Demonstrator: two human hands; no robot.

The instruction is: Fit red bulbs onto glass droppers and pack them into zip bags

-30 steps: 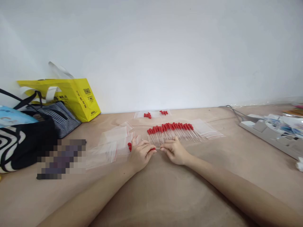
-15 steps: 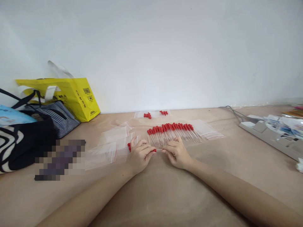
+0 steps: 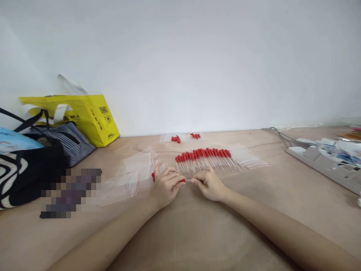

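Observation:
My left hand (image 3: 167, 186) is closed on a red rubber bulb (image 3: 182, 180), whose end shows past the fingertips. From that bulb a thin clear tube (image 3: 188, 180) runs to my right hand (image 3: 210, 184), which pinches it between thumb and fingers. Just beyond both hands lies a row of clear droppers with red bulbs (image 3: 205, 152), bulbs pointing to the wall. Part of another red bulb group (image 3: 153, 176) shows left of my left hand, mostly hidden by it. Clear zip bags (image 3: 121, 185) lie flat further left.
Two small heaps of red bulbs (image 3: 175, 139) rest on bags near the wall (image 3: 197, 75). A yellow bag (image 3: 97, 120), a striped pouch (image 3: 67, 139) and a black bag (image 3: 42, 169) stand left. On the right is a grey tray (image 3: 318, 160) with packets, beside a cable (image 3: 279, 132).
My right hand has moved slightly left along the tube, closer to my left hand, and less of the tube shows between them. My left hand keeps its hold on the bulb.

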